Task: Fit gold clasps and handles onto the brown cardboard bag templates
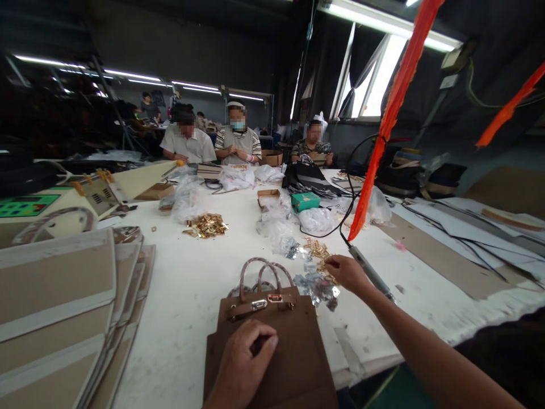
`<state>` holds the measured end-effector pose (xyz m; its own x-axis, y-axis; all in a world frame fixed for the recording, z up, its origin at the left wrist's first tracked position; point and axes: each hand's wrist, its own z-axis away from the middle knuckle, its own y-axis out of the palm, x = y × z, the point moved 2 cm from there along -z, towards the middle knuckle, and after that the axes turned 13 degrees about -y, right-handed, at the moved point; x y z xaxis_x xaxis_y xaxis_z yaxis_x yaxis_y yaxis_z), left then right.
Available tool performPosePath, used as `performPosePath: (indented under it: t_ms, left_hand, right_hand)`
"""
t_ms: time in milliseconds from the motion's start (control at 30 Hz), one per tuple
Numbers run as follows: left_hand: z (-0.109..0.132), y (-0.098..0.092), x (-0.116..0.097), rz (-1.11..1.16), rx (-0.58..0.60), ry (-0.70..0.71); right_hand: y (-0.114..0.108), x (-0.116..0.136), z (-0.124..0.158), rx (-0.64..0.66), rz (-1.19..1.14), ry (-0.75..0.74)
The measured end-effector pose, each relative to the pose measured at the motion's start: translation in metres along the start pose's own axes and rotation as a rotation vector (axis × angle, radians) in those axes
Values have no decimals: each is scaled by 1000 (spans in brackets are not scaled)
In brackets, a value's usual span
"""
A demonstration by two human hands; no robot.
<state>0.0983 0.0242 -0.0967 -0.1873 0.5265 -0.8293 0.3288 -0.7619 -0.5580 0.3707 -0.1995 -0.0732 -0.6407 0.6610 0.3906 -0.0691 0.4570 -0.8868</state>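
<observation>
A brown handbag [276, 341] with two upright handles and silver-coloured metal fittings lies on the table in front of me. My left hand [249, 355] rests on its front, fingers curled with the thumb close to the index finger. Whatever those fingers may hold is hidden. My right hand [343, 271] reaches to a scatter of small gold metal pieces [317, 248], its fingertips pinched together among them. I cannot make out what is in the pinch. Just in front of that hand lies a heap of silver metal pieces [319, 289].
Stacked beige panels [55, 301] fill the left side. Beyond are a gold hardware pile [208, 225], plastic bags [276, 230] and a green box [305, 201]. A corded grey tool [370, 272] lies by my right forearm, below a hanging orange strip [389, 122]. Several people sit opposite.
</observation>
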Motion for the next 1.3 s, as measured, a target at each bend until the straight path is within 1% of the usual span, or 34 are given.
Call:
performPosePath:
  t_ms: [67,167,267,300,367,400,467,533,633,767,833,933,1000,1167,1233,1300]
  left_hand:
    - [0,-3,-3,45,29,-79]
    - [-1,-8,-6,191,48,-184]
    - [0,-8,-6,343,87,-194]
    - [1,-7,-6,396,124,-185]
    - [3,-5,-2,499,175,-198]
    - [3,-4,1,541,177,-224]
    - [3,-3,6,602,135,-296]
    - [2,-3,10,648,106,-339]
    - [1,-4,10,670,116,-347]
    - [0,-5,8,648,127,-300]
    - [-1,-5,9,647,130,-278]
    - [-1,-5,12,654,145,-268]
    - [-1,-6,13,687,158,-272]
    - [1,-12,14,838,189,-280]
    - [-2,-14,15,856,205,-285]
    - [-3,-14,15,857,195,-297]
  right_hand:
    - [-5,26,11,-53,-72,-79]
    - [-1,82,38,-127,-235,-262]
    - [19,136,68,-101,-332,-472]
    - [28,149,77,-84,-341,-521]
    - [45,165,88,-68,-368,-568]
    - [53,169,92,-68,-397,-569]
    - [64,172,95,-76,-473,-532]
    - [69,171,97,-94,-546,-468]
    - [68,172,99,-88,-645,-372]
    - [58,174,98,-95,-758,-282]
    - [53,172,94,-97,-756,-277]
    - [48,170,87,-40,-725,-319]
    - [47,171,85,-19,-709,-315]
    - [52,183,89,-34,-706,-294]
    - [55,185,90,-48,-686,-271]
    - [57,184,92,-44,-679,-235]
